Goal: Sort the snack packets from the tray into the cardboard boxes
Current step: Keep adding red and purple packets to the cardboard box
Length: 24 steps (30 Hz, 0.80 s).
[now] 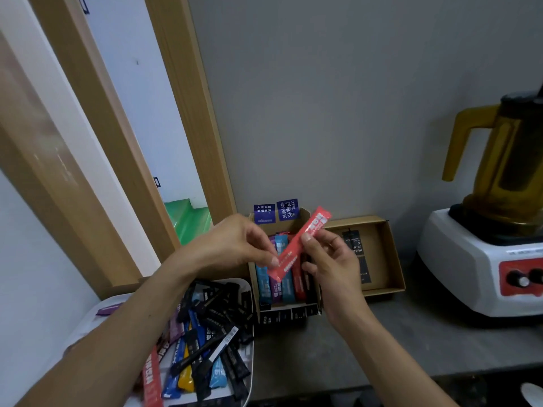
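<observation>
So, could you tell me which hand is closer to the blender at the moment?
Right. The right hand, pinching the red packet, is left of the blender; the left hand grips the packet's lower end, farther left.

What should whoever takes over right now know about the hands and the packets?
Hands: left hand and right hand both pinch one red packet above the left cardboard box.
Done: a row of packets, blue, purple and red, lies in that box.
Left: a pile of packets on the tray; the right cardboard box shows no coloured packets.
</observation>
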{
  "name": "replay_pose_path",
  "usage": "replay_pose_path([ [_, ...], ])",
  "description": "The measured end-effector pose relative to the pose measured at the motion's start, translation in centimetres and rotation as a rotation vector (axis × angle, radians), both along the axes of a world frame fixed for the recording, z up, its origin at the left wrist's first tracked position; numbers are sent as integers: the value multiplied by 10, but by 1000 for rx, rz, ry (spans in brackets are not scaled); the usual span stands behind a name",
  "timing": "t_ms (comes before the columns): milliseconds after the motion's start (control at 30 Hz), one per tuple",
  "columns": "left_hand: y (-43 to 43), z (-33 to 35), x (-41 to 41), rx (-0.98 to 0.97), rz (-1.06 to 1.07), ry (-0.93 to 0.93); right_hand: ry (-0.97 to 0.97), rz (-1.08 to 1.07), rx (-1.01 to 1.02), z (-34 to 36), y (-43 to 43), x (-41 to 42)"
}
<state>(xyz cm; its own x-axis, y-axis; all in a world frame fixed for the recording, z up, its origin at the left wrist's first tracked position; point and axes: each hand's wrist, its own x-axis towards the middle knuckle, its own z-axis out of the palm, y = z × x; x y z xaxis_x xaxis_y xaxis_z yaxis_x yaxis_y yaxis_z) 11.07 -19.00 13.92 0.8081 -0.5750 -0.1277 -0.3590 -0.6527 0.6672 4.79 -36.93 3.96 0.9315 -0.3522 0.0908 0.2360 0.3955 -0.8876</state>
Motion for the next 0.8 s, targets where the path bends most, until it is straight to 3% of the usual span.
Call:
replay_pose_path([
  [167, -13, 12, 2, -252, 82, -209, -77, 55, -239, -3, 3, -1],
  [300, -22, 11, 8, -187, 23, -253, -95, 90, -264, -3, 6, -5],
  [433, -26, 12, 15, -262, 58, -235, -9, 77, -363, -13, 5, -9],
  [567, -25, 12, 21, -164, 54, -219, 33, 72, -406, -29, 6, -16],
  [700, -33, 1, 22, -90, 127, -361, 75, 88, -401, -27, 0, -11],
  [800, -39, -1, 26, 8, 106, -377, 102, 47, -636, -30, -2, -13],
])
